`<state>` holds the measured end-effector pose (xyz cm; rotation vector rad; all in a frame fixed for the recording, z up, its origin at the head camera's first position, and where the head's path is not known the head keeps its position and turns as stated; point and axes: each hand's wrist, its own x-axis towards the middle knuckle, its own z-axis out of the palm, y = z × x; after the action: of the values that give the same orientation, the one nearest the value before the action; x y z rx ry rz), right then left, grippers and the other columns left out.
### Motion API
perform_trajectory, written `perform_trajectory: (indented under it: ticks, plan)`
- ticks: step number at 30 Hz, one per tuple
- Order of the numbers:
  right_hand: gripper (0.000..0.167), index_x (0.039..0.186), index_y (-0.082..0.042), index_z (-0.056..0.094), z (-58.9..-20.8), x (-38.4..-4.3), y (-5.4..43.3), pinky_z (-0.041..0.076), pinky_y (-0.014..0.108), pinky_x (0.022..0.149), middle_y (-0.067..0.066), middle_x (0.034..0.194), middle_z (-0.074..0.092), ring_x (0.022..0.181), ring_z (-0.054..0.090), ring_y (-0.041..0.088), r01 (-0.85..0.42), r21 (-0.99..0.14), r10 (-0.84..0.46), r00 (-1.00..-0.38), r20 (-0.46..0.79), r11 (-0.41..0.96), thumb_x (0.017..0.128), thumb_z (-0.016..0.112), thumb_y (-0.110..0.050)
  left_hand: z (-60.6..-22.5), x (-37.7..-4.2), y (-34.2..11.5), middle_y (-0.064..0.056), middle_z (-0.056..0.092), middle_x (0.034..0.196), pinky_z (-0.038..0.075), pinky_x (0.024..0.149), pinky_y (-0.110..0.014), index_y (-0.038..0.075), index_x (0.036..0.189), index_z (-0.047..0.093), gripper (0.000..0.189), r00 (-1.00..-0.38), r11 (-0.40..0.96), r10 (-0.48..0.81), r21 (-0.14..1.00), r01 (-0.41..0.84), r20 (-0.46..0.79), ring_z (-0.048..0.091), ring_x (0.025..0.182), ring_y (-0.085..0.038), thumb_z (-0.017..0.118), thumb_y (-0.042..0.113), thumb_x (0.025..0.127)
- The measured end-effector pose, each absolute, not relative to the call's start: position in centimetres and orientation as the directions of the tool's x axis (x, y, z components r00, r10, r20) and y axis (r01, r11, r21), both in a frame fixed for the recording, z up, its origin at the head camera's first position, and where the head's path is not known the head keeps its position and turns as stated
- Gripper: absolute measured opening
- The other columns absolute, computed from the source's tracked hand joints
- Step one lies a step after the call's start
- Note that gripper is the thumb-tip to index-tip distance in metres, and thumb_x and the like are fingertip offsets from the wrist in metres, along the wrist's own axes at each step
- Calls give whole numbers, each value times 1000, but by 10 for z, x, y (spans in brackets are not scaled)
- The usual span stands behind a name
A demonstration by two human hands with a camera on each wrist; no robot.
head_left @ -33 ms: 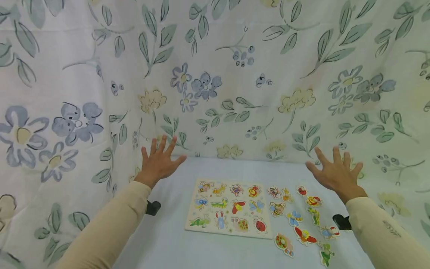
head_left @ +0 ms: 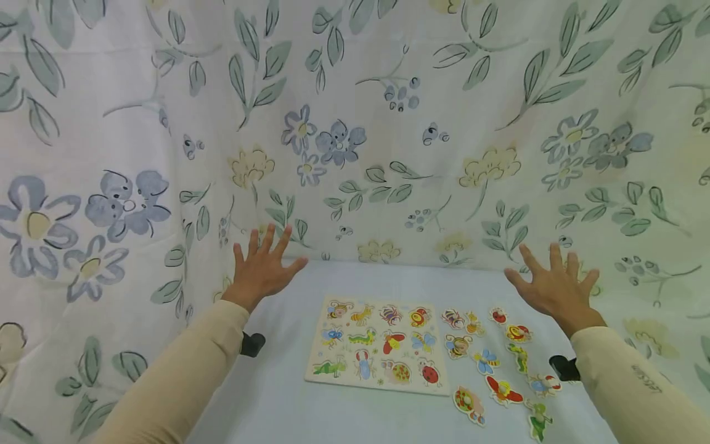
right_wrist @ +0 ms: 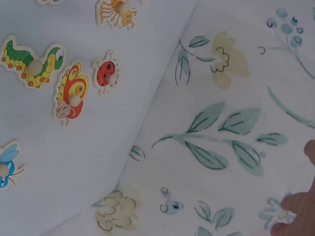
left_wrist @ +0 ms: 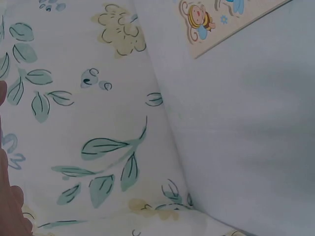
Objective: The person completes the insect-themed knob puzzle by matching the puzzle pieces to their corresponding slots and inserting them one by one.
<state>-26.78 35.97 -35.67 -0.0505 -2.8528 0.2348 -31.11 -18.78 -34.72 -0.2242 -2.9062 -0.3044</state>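
Observation:
My left hand (head_left: 263, 270) is raised with fingers spread, left of and beyond a wooden insect puzzle board (head_left: 383, 386). My right hand (head_left: 559, 291), also spread, hovers at the right, beyond a scatter of loose insect puzzle pieces. Neither hand holds anything. Among the pieces are a ladybug (right_wrist: 105, 75), a green caterpillar (right_wrist: 48, 66), a red-and-yellow butterfly (right_wrist: 78, 88) and a red-winged insect (head_left: 503, 390); small round knobs show on several. Insect pictures in rows cover the board. Only edges of the hands show in the wrist views.
A white tabletop (head_left: 255, 401) lies under the board and pieces. Floral cloth (head_left: 377, 209) hangs behind it and along the left side. A dark object (head_left: 252, 344) sticks out beside the left sleeve, and a similar dark object (head_left: 563, 367) beside the right sleeve.

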Motion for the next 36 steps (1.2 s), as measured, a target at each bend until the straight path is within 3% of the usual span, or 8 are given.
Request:
perform_trajectory:
  ticks: [9,17,21,25,31,36]
  plan:
    - [86,155,-17,11,-358,-263,365,-14,81,87,40,149,-4,128,-11,66,8,-172,57,-958,280,985,92,33,-69,-346,-307,-188,-11,-2,160,-15,102,-67,26,156,6,87,-956,964,122,198,178,266,-14,142,-39,31,75,89]
    - [85,155,-16,9,-354,-257,373,-12,82,87,41,148,-3,128,-6,66,19,-170,68,-955,288,985,92,34,-69,-347,-299,-188,-9,-3,161,-8,104,-68,25,156,5,90,-949,958,119,217,187,290,-9,143,-39,31,77,87]
    - [85,155,-16,10,-354,-252,377,-12,82,88,41,148,-3,128,-7,67,13,-185,69,-952,299,983,93,35,-67,-350,-294,-186,-9,-3,161,13,102,-70,25,156,3,92,-944,955,106,232,184,312,12,138,-48,33,77,87]
    - [85,155,-16,9,-357,-249,379,-11,81,90,41,148,-3,128,-7,66,16,-192,75,-950,302,981,93,36,-67,-356,-287,-184,-7,-2,161,31,87,-63,26,156,3,95,-935,951,93,249,186,343,30,125,-50,38,78,85]
    - [85,155,-16,9,-363,-247,384,-9,81,90,42,148,-2,128,-5,67,21,-195,81,-948,309,981,93,36,-66,-364,-275,-182,-5,2,161,34,79,-57,24,156,7,98,-918,945,90,258,201,386,38,112,-45,43,78,82]
    - [84,155,-17,9,-366,-244,389,-9,82,88,42,147,-4,127,-5,68,17,-210,82,-950,301,977,93,36,-66,-372,-268,-184,-6,4,161,33,83,-61,22,156,12,98,-913,946,91,252,204,397,34,121,-45,45,77,82]
